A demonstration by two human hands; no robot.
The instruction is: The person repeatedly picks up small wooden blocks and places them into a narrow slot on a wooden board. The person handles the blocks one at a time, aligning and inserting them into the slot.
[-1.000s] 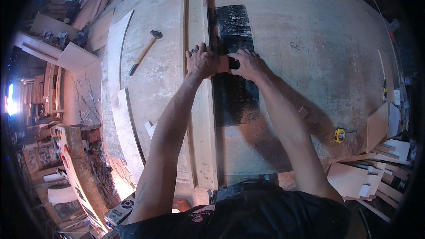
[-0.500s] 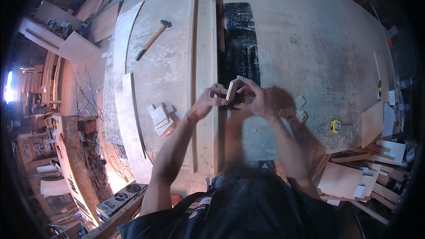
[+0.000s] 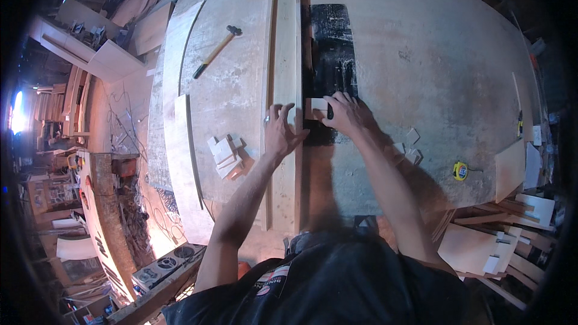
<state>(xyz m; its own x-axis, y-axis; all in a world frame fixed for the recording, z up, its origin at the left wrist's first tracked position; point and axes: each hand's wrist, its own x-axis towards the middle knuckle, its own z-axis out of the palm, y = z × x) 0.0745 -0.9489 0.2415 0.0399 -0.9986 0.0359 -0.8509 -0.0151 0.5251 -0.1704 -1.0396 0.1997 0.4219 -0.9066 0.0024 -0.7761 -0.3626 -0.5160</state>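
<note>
Bare forearms, a ring on the left hand [image 3: 282, 132], dark printed T-shirt.

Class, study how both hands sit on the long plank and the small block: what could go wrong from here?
The left hand presses the long plank right beside the small wooden block held by the right hand; fingers might get pinched. The hammer lies near the table edge and may be knocked off.

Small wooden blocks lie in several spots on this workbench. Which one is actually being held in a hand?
The pale block under the right hand, beside the long plank. The stacked blocks on the left and the loose pieces on the right lie untouched.
</note>
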